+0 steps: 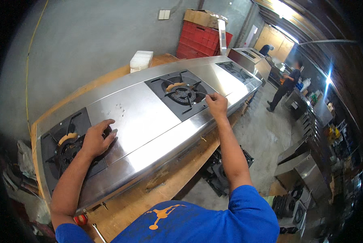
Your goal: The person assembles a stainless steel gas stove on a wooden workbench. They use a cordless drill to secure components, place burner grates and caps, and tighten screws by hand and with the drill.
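Note:
A long stainless steel gas stove (141,117) lies on a wooden workbench (157,190). My left hand (97,137) rests flat on the stove top at the edge of the left burner (68,148), fingers spread, holding nothing. My right hand (216,103) is pinched on a thin rod or tool (201,94) that reaches toward the middle burner (183,95), which has a black grate and a tan ring piece on it. A third burner (234,69) sits at the far end.
A white block (141,60) sits on the bench behind the stove. Red crates (203,40) with a cardboard box stand by the wall. Black burner parts (220,172) lie on the floor. A person (284,85) stands in the aisle at the right.

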`<state>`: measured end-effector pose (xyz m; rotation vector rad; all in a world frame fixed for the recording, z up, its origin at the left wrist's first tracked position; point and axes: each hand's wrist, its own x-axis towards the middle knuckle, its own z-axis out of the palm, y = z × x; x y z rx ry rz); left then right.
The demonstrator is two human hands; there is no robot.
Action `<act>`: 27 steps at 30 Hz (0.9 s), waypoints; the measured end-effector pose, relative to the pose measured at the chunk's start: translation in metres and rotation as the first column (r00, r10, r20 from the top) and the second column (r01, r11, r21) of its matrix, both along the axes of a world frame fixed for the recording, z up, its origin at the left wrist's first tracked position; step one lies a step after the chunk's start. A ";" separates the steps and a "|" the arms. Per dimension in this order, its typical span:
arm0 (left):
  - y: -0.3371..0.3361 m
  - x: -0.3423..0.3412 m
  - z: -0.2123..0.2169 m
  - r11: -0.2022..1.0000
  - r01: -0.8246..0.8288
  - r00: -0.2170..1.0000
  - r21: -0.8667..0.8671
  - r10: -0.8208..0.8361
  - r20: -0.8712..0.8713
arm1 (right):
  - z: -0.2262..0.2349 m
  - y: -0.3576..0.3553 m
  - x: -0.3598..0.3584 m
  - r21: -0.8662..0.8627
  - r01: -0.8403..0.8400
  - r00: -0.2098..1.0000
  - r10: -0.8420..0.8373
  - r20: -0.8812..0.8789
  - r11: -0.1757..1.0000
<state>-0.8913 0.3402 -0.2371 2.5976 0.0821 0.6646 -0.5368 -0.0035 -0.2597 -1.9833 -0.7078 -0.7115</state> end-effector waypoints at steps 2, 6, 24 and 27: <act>0.001 0.000 0.000 1.000 -0.004 1.000 -0.004 0.004 0.003 | -0.008 -0.010 0.006 0.001 -0.012 0.993 0.012 -0.116 1.000; 0.003 -0.001 0.002 0.998 -0.007 0.998 -0.061 0.004 -0.057 | -0.011 -0.015 0.009 -0.072 0.014 0.989 -0.025 -0.143 0.997; 0.004 0.000 -0.002 1.000 0.012 1.000 0.020 -0.013 0.018 | 0.000 -0.014 -0.007 -0.508 0.061 0.998 -0.053 0.030 0.859; 0.003 0.000 -0.002 0.999 0.033 0.998 0.006 -0.034 0.053 | 0.001 -0.014 -0.003 -0.482 -0.012 0.999 -0.010 -0.042 0.876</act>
